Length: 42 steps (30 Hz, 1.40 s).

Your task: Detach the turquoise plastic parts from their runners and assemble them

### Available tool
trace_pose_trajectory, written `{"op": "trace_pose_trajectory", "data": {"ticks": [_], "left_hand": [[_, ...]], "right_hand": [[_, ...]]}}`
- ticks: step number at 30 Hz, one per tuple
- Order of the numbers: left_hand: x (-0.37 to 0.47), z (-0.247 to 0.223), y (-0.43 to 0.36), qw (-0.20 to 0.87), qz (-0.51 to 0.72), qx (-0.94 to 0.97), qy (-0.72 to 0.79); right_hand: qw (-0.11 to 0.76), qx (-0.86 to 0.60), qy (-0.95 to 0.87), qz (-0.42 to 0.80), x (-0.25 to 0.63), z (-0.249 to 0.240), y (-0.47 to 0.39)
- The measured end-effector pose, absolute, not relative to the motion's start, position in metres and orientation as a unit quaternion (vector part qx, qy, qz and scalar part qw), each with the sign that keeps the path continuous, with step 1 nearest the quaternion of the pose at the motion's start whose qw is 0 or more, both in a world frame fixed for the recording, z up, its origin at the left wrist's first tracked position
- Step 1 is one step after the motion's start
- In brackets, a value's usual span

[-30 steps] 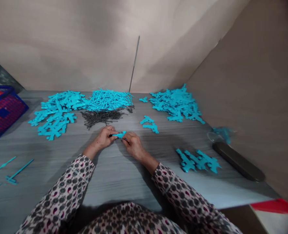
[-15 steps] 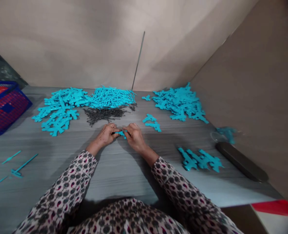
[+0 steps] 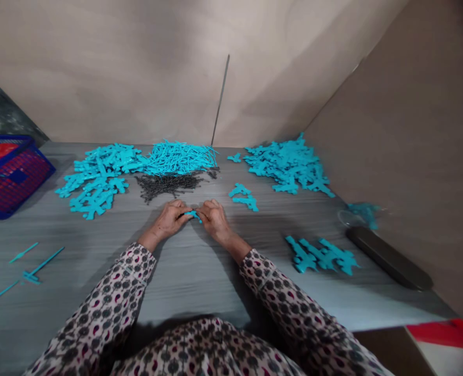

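Note:
Between my two hands is a small turquoise plastic piece (image 3: 194, 214), mostly covered by the fingers. My left hand (image 3: 171, 218) pinches its left end, and my right hand (image 3: 214, 220) is closed on the right end. Just beyond the hands lies a heap of thin dark grey pins (image 3: 168, 186). Behind it spreads a pile of thin turquoise sticks (image 3: 182, 157). A pair of branched turquoise pieces (image 3: 245, 197) rests to the right of my right hand.
Branched turquoise pieces form a left heap (image 3: 98, 177) and a right heap (image 3: 289, 164). Several more pieces (image 3: 321, 255) lie front right, beside a long dark case (image 3: 388, 258). A blue basket (image 3: 15, 177) stands far left; loose turquoise sticks (image 3: 47, 261) lie before it. Boards rise behind and right.
My hands stay together around the turquoise piece, with only a slight shift of the right fingers. The view has moved a little.

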State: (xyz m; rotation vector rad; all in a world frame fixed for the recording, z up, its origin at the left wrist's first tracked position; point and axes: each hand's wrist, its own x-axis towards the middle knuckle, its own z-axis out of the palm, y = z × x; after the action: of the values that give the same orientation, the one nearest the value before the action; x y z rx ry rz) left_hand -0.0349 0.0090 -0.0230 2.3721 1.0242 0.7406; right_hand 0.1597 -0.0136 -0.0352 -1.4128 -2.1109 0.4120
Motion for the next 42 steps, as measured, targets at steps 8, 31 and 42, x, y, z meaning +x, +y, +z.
{"op": "trace_pose_trajectory", "data": {"ticks": [8,31,42], "left_hand": [[-0.033,-0.017,-0.007,0.117,0.209,0.874,0.423],[-0.033,-0.033,-0.007,0.260,0.365,0.785,0.428],[-0.009,-0.022,-0.020,0.455,0.465,0.626,0.429]], "right_hand": [[0.262,-0.531,-0.794,0.135,0.159,-0.031,-0.017],[0.410,-0.447,-0.770,0.198,0.167,-0.042,-0.012],[0.419,-0.387,-0.638,0.517,0.183,-0.032,-0.008]]}}
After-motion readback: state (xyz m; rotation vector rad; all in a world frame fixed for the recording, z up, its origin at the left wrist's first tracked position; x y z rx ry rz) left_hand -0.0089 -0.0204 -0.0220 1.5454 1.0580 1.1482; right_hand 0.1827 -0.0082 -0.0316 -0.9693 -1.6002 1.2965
